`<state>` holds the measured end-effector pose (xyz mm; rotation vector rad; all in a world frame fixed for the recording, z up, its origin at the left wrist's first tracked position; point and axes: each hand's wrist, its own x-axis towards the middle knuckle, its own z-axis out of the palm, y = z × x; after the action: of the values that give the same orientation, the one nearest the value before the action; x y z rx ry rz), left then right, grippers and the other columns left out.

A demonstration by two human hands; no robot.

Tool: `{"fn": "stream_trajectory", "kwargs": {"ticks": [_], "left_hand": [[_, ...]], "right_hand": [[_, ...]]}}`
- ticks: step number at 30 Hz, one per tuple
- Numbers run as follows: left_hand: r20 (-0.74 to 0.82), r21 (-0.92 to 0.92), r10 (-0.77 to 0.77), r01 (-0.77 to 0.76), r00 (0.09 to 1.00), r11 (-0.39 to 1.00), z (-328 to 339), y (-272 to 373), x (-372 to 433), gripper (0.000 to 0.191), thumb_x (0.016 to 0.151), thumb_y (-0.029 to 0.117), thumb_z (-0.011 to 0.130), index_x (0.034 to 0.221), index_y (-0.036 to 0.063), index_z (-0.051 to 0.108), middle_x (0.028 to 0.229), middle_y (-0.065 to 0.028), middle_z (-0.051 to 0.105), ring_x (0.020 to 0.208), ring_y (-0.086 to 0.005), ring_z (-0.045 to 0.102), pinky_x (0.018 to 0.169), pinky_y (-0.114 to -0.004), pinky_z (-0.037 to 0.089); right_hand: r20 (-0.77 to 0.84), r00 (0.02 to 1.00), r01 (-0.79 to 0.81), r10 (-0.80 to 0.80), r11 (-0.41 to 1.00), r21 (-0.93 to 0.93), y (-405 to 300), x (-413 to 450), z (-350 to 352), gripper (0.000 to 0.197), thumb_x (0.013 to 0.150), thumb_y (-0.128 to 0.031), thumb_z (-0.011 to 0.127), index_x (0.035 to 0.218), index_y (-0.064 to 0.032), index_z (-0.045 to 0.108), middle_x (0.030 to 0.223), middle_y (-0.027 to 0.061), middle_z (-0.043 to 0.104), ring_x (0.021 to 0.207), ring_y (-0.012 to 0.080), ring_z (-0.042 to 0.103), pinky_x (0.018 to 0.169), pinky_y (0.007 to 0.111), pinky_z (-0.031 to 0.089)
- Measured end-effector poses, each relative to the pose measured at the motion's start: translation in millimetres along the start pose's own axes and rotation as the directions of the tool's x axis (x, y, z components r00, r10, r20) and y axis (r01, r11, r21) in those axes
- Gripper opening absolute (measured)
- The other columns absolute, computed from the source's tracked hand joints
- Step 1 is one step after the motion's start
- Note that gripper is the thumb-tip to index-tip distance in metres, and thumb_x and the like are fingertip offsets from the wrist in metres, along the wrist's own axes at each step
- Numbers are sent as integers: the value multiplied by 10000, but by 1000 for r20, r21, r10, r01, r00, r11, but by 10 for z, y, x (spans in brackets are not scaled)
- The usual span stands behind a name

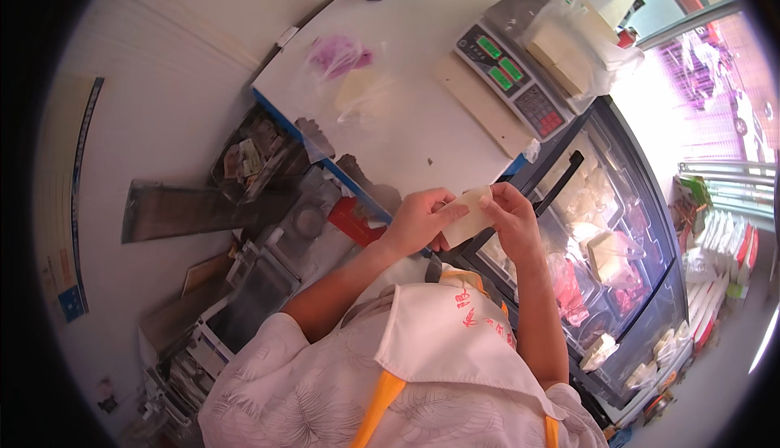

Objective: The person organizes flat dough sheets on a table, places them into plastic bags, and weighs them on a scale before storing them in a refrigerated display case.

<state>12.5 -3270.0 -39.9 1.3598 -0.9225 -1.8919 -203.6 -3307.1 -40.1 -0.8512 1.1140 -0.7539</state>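
A thin, pale yellowish sheet (pixel 468 224), perhaps of dough, is held up between my two hands at the near edge of the white table (pixel 402 137). My left hand (pixel 420 219) pinches its left side, with the thumb lying across the face of the sheet. At the upper right corner, my right hand (pixel 515 213) grips it between thumb and fingers. Beyond them on the table lie a pale block in a clear plastic bag (pixel 359 91) and a crumpled purple plastic bag (pixel 341 55).
A digital scale (pixel 512 76) with lit green displays carries bagged pale blocks (pixel 557 52). Right of me is a glass-topped display case (pixel 585 253) holding bagged goods. An open box with banknotes (pixel 247 158) and a red packet (pixel 353 222) sit left, below the table's blue edge.
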Motion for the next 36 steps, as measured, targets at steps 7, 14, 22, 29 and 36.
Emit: {"fn": "stream_trajectory", "kwargs": {"ticks": [7,14,22,29,36], "left_hand": [[-748,479,479,-127,460,869,-1222,-344,247,279,1023,279,730,1095,11,712,869,-57,733,750,-131,674,661,-306,534],[-436,601,654,-341,618,723,-1426,-1,693,289,989,212,757,1206,41,674,1040,-91,701,962,-167,682,789,-325,554],[-524,826,782,-23,337,564,-1028,-288,620,552,785,129,883,1228,70,559,1342,-196,509,1220,-411,509,1028,-510,428],[-419,892,848,-28,326,451,-1431,-471,833,337,875,169,831,1127,61,637,1180,-100,634,1161,-388,563,983,-503,441],[-682,330,616,-586,394,740,-1736,334,447,158,1004,187,690,946,41,709,822,-13,647,844,-133,584,826,-319,473]], "right_hand": [[-15,998,46,-54,938,-343,-197,295,358,267,1017,-184,741,1168,37,756,934,23,766,866,70,669,812,255,533],[-113,958,120,-263,726,-677,-614,439,579,229,956,-178,782,1136,-39,811,873,73,795,821,56,679,795,259,546],[-227,909,113,-350,729,-675,-923,358,521,238,915,-161,825,1108,-20,824,874,55,796,810,67,690,776,250,541],[-48,939,250,-341,770,-586,-1432,468,1259,276,936,-190,826,1122,13,808,891,17,769,823,55,653,779,236,520],[313,756,633,-575,520,-573,-1596,978,1937,230,978,-119,740,1182,-17,770,899,90,783,781,93,675,754,262,538]]}}
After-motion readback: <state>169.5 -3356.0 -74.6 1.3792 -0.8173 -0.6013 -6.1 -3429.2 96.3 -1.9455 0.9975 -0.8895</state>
